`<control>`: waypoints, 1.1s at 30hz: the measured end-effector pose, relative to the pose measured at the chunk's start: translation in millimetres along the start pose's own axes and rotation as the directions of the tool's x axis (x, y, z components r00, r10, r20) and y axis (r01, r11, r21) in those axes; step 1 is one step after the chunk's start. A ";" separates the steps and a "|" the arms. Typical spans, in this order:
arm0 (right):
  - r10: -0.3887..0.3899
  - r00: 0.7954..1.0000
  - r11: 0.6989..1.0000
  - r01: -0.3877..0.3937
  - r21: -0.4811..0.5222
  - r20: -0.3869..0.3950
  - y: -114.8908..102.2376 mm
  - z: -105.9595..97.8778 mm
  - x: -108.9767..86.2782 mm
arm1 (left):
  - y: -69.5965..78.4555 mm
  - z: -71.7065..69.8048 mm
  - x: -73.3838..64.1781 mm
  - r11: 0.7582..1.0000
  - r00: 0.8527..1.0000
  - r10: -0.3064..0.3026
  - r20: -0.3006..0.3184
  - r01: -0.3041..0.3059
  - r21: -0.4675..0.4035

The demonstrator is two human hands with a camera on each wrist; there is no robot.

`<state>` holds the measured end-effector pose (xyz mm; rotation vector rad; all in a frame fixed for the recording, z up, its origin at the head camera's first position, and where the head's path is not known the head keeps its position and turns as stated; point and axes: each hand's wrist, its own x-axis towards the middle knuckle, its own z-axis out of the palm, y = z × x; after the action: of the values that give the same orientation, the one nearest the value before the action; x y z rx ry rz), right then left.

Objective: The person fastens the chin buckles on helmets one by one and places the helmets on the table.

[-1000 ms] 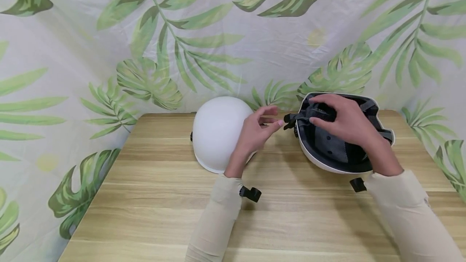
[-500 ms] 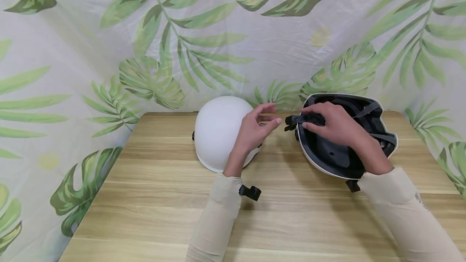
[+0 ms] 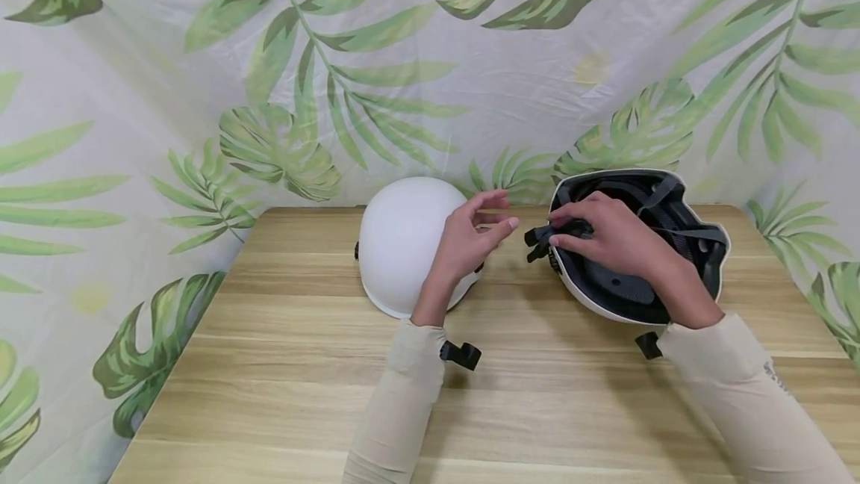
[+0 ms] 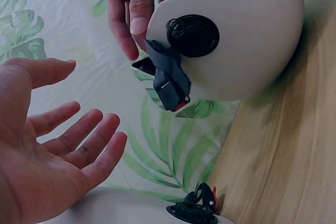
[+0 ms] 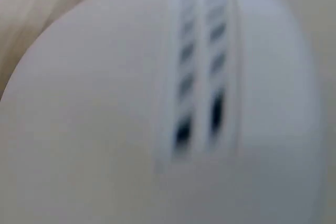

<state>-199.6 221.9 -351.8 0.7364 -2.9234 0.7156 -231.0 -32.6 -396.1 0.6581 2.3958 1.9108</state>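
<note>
A white helmet (image 3: pixel 645 312) is tipped with its dark padded inside showing, at the right of the head view. My right hand (image 3: pixel 618 237) grips its left edge beside the black strap and buckle (image 3: pixel 537 239). In the left wrist view the strap (image 4: pixel 170 77) hangs by a round black knob (image 4: pixel 193 35) on the shell. My left hand (image 3: pixel 470 237) is held up with relaxed fingers and touches nothing that I can see; in front of the second white helmet (image 3: pixel 403 245), it covers part of that dome. The right wrist view is filled by a blurred vented shell (image 5: pixel 105 103).
The wooden table (image 3: pixel 289 379) carries both helmets, the second one dome up near the back edge. Behind it hangs a leaf-print cloth (image 3: pixel 376 43). A small black device (image 3: pixel 460 355) sits at the left cuff, another (image 3: pixel 648 345) at the right cuff.
My right hand has shifted left along the right helmet to its edge by the buckle, and that helmet has turned and tilted slightly. The left hand has stayed nearly still.
</note>
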 end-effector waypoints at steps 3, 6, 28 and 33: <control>-0.022 0.999 1.000 0.022 -0.007 0.031 -3.0 -0.4 -0.3 | -0.3 0.0 -0.1 1.000 1.000 -0.004 0.003 0.004 0.005; -0.046 0.998 0.999 0.047 -0.022 0.050 -3.2 -0.1 -0.9 | -0.2 0.1 0.0 1.000 1.000 -0.004 0.003 0.004 0.010; -0.304 0.946 0.951 0.308 0.018 -0.116 17.4 12.4 -11.4 | -2.3 3.6 1.8 0.999 0.999 -0.001 0.042 0.000 0.034; -0.295 0.938 0.954 0.299 -0.006 -0.179 20.5 15.0 -11.4 | -2.4 4.5 2.3 0.999 0.999 -0.011 0.047 0.010 0.036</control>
<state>-197.8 236.1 -375.6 1.0299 -2.5696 0.7387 -232.7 -28.0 -398.9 0.6829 2.4060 1.8306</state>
